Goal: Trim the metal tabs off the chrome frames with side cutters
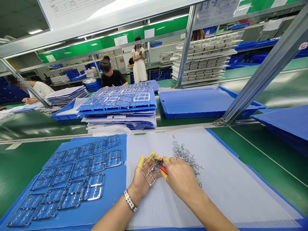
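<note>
Just beyond the right hand (181, 176), a loose heap of small metal pieces (184, 155) spreads over the white sheet (221, 195) that lies under both hands. To the left of the left hand (139, 180), a blue sheet (113, 202) carries dark metal grids (93, 185) laid in three slanting rows. Farther out, ahead of the hands, rises a stack of blue and white sheets (117, 112) topped with more grids; to its right sits a blue tray (192, 101). A slanted metal post (264, 61) stands ahead and right of the right hand, cutting across the view of the tray's far end. Behind the tray is a tall pile of white trays (204, 61). Well beyond the hands, a co-worker in a black top (114, 78) leans over a bench, and another person in white (139, 65) stands.

The left hand, a bracelet (130, 200) at its wrist, is turned palm up and holds a metal frame (151, 174) tilted across its fingers, some of them tipped in yellow. The right hand comes in from the right, back upward, closed around red-handled pliers (163, 169), whose tips meet the frame's upper right side.
</note>
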Available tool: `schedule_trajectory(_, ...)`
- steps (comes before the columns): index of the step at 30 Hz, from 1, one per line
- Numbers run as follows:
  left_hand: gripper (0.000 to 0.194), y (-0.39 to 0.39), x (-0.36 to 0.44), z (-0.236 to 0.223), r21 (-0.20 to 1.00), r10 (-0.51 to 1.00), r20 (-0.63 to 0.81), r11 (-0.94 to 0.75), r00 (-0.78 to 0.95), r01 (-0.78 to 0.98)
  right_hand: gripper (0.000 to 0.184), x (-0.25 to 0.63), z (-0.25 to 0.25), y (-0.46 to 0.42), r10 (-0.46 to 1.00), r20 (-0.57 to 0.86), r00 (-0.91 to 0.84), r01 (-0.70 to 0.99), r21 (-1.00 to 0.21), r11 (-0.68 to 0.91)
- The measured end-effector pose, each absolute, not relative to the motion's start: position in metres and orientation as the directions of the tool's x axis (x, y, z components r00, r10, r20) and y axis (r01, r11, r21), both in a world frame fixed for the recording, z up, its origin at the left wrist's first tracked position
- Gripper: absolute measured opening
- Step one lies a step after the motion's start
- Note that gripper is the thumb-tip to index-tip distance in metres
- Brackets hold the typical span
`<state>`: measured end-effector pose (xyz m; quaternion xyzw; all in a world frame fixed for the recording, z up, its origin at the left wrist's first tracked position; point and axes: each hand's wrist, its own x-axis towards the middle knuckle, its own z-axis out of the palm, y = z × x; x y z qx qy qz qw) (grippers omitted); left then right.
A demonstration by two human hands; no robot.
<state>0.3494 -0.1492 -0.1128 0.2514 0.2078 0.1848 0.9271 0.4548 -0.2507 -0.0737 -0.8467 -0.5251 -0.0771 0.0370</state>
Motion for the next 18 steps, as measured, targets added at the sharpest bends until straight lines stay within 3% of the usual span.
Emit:
schedule_trajectory(7, 0.054, -0.146, 0.349, -0.106, 0.428, 0.384, -0.264, 0.869, 0.885, -0.25, 0.016, 0.453, -0.08, -0.273, 0.876, 0.16, 0.454, 0.887, 0.014, -0.462)
schedule_trajectory(18, 0.054, -0.147, 0.347, -0.11, 0.485, 0.458, -0.261, 0.823, 0.85, -0.295, 0.017, 0.445, -0.08, -0.262, 0.877, 0.067, 0.476, 0.879, -0.042, -0.474)
